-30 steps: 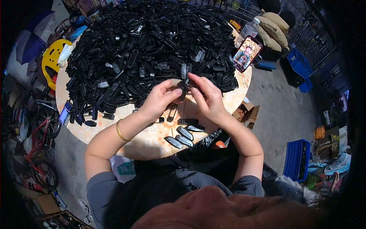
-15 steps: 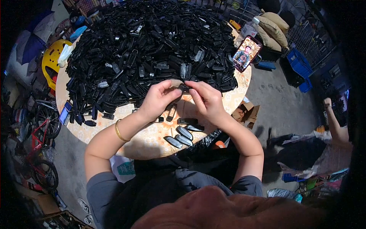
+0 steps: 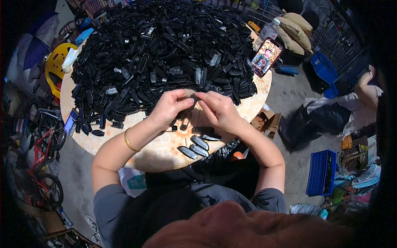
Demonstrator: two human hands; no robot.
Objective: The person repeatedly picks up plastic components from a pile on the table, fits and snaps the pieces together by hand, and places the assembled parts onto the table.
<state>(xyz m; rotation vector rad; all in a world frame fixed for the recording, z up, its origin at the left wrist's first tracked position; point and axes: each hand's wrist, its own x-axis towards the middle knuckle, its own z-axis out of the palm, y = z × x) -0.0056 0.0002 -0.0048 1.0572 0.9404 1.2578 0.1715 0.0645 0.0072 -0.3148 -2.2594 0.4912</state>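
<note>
My left hand (image 3: 168,108) and my right hand (image 3: 223,110) meet over the near part of the round table (image 3: 159,159). Between their fingertips is a small black plastic piece (image 3: 193,98), mostly covered by the fingers; both hands are closed in a pinch on it. Beneath them lie a few black frame-like parts (image 3: 184,124), partly hidden by the hands. Nearer me, several long oval pieces (image 3: 199,142) with shiny grey faces and black rims rest on the cloth. A big heap of black plastic parts (image 3: 161,49) covers the far side.
A phone (image 3: 267,57) with a lit screen stands at the table's right edge. A blue item (image 3: 71,121) leans at the left edge. Around the table are a yellow plastic object (image 3: 56,68), a red bicycle (image 3: 40,153), a cardboard box (image 3: 271,124) and a blue crate (image 3: 321,172). Another person (image 3: 366,103) is at far right.
My right hand has shifted slightly left, its fingertips closer to the left hand's. The other person at the right has moved farther back, uncovering the blue crate on the floor.
</note>
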